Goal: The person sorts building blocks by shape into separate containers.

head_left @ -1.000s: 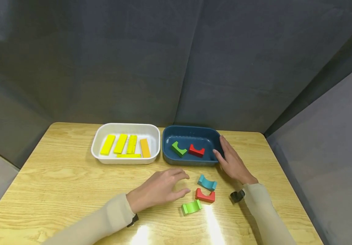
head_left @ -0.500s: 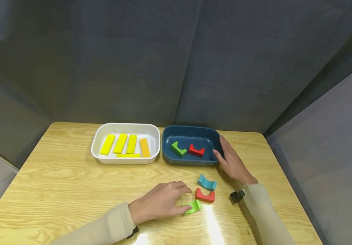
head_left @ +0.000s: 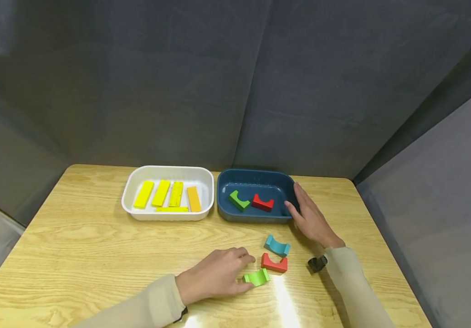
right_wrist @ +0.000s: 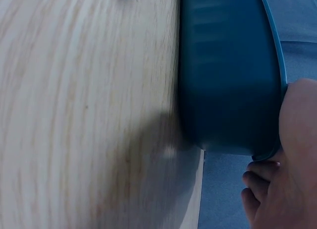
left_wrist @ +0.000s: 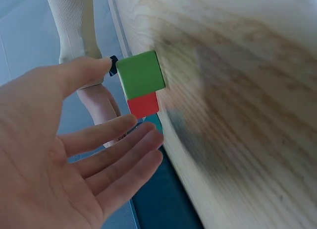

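Observation:
My left hand (head_left: 246,272) lies on the wooden table (head_left: 75,246) beside a light green arch block (head_left: 257,277). In the left wrist view the thumb tip (left_wrist: 101,66) touches the green arch block (left_wrist: 141,74), and the fingers (left_wrist: 124,140) are stretched out, apart from it. A red arch block (head_left: 274,263) and a teal arch block (head_left: 277,245) lie just beyond. My right hand (head_left: 293,196) rests with straight fingers against the right end of the dark blue tray (head_left: 256,175), thumb by the rim. That tray holds a green arch (head_left: 239,200) and a red arch (head_left: 262,202).
A white tray (head_left: 167,169) left of the blue one holds several yellow bars (head_left: 161,192) and an orange bar (head_left: 194,198). Grey cloth walls close in the table at the back and right. Bright glare marks the table's near edge.
My left hand has slid back toward me and to the right, from the table's middle to the green arch block, and its thumb now touches it. The right hand and all blocks stayed put.

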A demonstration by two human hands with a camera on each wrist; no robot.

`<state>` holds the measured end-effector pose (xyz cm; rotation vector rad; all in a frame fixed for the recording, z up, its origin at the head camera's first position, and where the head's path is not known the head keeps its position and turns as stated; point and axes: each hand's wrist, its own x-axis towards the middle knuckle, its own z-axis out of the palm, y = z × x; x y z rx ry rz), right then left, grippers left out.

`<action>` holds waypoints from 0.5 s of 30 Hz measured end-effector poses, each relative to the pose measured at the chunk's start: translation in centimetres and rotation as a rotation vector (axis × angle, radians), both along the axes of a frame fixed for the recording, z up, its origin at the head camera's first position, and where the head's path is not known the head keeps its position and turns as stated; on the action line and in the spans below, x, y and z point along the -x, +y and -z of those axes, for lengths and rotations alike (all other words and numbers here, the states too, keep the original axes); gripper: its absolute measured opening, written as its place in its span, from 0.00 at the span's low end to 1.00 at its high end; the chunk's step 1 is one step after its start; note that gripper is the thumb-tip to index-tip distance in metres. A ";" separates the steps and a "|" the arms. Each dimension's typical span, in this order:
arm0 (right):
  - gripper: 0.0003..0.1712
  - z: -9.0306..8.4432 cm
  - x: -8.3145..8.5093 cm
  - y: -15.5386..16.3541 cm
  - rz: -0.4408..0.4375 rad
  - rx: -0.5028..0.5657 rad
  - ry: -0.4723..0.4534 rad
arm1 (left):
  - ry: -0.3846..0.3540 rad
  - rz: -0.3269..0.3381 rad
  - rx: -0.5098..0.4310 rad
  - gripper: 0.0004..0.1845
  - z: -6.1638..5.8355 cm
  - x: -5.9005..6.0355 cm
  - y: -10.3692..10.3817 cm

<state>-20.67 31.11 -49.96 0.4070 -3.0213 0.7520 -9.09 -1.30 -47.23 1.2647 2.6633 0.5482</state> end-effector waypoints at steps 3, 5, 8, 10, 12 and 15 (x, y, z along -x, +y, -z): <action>0.46 0.0 0.0 0.0 0.000 -0.001 0.001 | 0.007 0.007 0.004 0.28 0.2 0.0 0.2; 0.46 -0.1 0.0 0.0 0.001 0.000 0.002 | 0.007 0.014 0.003 0.28 0.3 0.0 0.3; 0.46 -0.2 0.0 0.0 -0.002 0.003 0.005 | 0.009 0.028 0.006 0.27 0.4 -0.1 0.5; 0.46 -0.2 0.0 0.0 -0.002 0.005 0.012 | 0.002 0.039 0.009 0.27 0.4 -0.2 0.6; 0.46 -0.1 -0.1 -0.1 -0.006 0.005 0.015 | 0.003 0.046 0.009 0.27 0.4 -0.2 0.7; 0.45 -0.1 -0.2 -0.1 -0.006 0.007 0.020 | 0.005 0.050 0.008 0.27 0.4 -0.4 0.9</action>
